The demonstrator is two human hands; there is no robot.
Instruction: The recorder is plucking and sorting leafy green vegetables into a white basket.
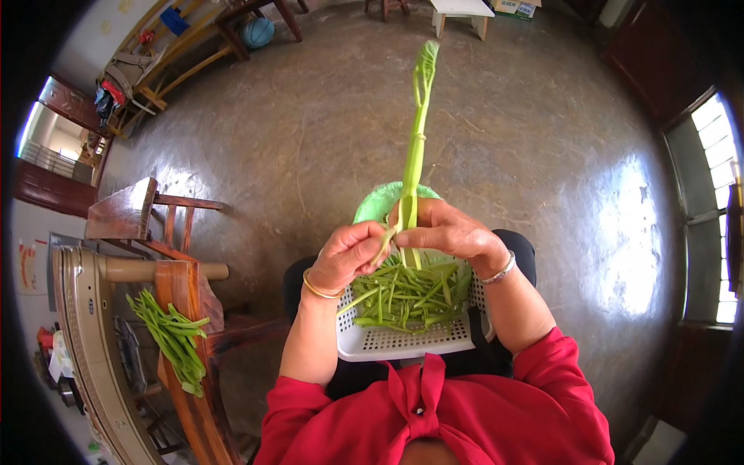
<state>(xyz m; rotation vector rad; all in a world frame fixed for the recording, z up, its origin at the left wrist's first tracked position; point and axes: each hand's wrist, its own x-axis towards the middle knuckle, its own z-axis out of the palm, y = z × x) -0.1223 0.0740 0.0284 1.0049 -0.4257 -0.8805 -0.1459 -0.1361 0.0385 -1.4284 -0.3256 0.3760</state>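
Observation:
A long green vegetable stalk stands upright before me, its leafy tip pointing away and its lower end split open. My right hand grips it near that lower end. Pinched in the fingers of my left hand is a thin pale strip of peel, beside the stalk. Under both hands, a white perforated plastic basket rests on my lap, holding many cut green stalk pieces. Part of a green plastic bag or bowl shows just beyond the basket, partly hidden by my hands.
On my left, a bundle of green stalks lies on a wooden bench, close to a tan appliance. Farther off are a wooden rack, a blue ball and a white stool. Windows line the right side.

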